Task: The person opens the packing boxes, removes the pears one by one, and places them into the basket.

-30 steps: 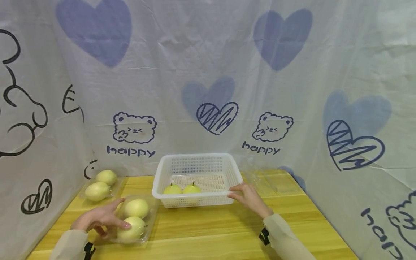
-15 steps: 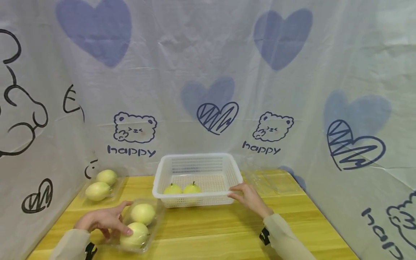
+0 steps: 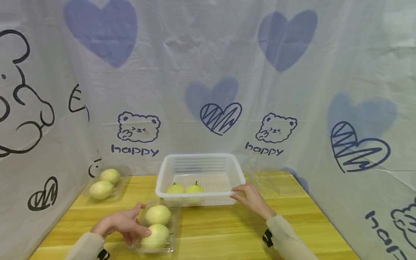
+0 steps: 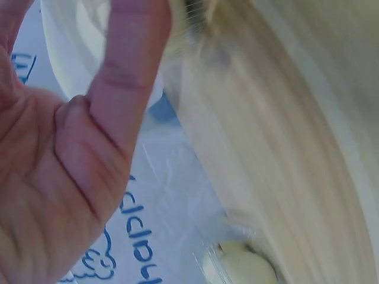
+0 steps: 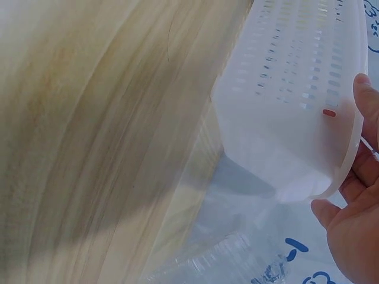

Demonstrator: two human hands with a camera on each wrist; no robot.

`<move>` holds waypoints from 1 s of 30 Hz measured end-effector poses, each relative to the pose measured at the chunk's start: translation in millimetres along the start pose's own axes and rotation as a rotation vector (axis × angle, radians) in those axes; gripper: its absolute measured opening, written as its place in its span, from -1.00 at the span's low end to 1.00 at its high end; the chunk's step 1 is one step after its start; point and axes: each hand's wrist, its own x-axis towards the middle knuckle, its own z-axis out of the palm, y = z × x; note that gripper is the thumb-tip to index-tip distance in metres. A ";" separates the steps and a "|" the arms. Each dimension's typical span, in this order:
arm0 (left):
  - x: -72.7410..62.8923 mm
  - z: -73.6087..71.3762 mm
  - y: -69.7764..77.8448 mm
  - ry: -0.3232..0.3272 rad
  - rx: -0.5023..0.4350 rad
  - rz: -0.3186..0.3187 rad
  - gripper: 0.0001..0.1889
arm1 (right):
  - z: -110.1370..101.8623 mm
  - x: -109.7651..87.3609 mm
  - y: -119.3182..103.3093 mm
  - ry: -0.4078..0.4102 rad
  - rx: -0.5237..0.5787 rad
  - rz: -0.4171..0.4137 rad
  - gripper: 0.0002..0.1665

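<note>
I see the clear fruit pack at the white basket's seven o'clock, long axis near twelve-to-six; the left hand grips its nine-o'clock side, the right hand pinches the basket at four.

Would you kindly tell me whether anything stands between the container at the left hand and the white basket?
I see nothing between the clear container at the left hand and the white basket; only the basket's raised front wall stands before its inside. The right hand holds its front right corner, off to the side.
</note>
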 end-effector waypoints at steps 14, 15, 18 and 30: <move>16.9 37.4 18.4 0.073 0.084 0.081 0.15 | -3.1 0.4 3.3 -0.022 -0.008 -0.091 -0.69; 18.4 40.0 19.7 0.076 0.087 0.083 0.16 | -2.2 0.5 2.9 -0.015 -0.019 -0.095 -0.69; 24.1 47.2 24.4 0.075 0.092 0.097 0.20 | 0.6 0.8 1.7 0.021 -0.084 -0.132 -0.71; 45.7 70.7 37.4 0.099 0.120 0.183 0.13 | 25.4 -6.2 -25.9 0.223 -0.297 -0.456 -0.74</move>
